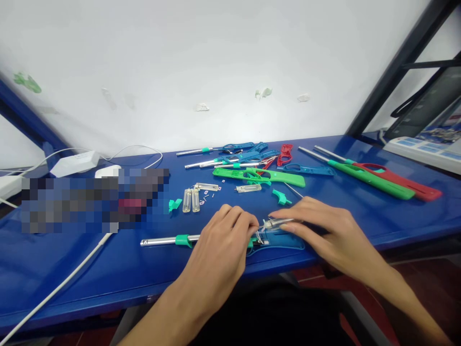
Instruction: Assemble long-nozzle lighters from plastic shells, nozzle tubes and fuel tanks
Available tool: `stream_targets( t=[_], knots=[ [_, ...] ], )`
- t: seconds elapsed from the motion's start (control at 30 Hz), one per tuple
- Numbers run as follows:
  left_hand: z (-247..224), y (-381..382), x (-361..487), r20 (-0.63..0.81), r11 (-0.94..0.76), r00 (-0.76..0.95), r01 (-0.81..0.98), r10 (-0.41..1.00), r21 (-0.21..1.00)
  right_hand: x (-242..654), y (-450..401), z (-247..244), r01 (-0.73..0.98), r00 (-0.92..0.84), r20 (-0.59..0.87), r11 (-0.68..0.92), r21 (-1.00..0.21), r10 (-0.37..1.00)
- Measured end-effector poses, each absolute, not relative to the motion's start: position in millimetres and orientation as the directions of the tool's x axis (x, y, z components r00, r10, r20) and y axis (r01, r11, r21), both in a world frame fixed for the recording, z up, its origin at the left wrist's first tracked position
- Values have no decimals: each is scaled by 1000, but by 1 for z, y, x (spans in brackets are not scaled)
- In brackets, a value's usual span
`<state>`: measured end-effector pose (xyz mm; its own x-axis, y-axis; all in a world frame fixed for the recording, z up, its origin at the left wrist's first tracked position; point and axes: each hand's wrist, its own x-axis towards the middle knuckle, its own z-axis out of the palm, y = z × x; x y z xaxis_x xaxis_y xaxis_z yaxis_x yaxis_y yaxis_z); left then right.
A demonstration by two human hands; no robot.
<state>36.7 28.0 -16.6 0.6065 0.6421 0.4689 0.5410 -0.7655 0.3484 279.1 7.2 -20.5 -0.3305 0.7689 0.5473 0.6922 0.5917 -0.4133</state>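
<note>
A blue lighter half-shell (286, 240) lies near the table's front edge, with a metal lighter tube (158, 241) and its green collar (183, 240) reaching out to the left. My left hand (225, 240) rests over the middle of this lighter, fingers pinched together beside a thin white wire; what they grip is hidden. Between thumb and fingers, my right hand (324, 226) holds a clear fuel tank (275, 223) just above the blue shell. A loose green trigger (281, 197) lies behind my hands.
Several clear tanks (190, 200) and tiny metal parts lie behind my left hand. Opened blue lighters (237, 156) and a green shell (284, 178) lie farther back. Green (374, 181) and red (414, 185) lighters lie right. A white cable (61, 283) crosses the left side.
</note>
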Motion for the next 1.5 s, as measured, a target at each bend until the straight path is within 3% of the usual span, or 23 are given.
stream_targets(
  t=[0.33,0.53,1.03,1.5],
  knots=[
    [-15,26,39,484,-767,597,539,639,348,279,7,-21,677,-359,544,613,-407,759],
    [-17,25,39,516,-788,607,551,604,273,280,6,-21,667,-385,534,627,-403,753],
    [-21,27,38,548,-794,610,579,572,185,274,5,-21,705,-430,640,680,-203,637],
    [-21,23,35,643,-813,573,566,508,137,278,5,-25,697,-433,639,686,-208,635]
  ],
)
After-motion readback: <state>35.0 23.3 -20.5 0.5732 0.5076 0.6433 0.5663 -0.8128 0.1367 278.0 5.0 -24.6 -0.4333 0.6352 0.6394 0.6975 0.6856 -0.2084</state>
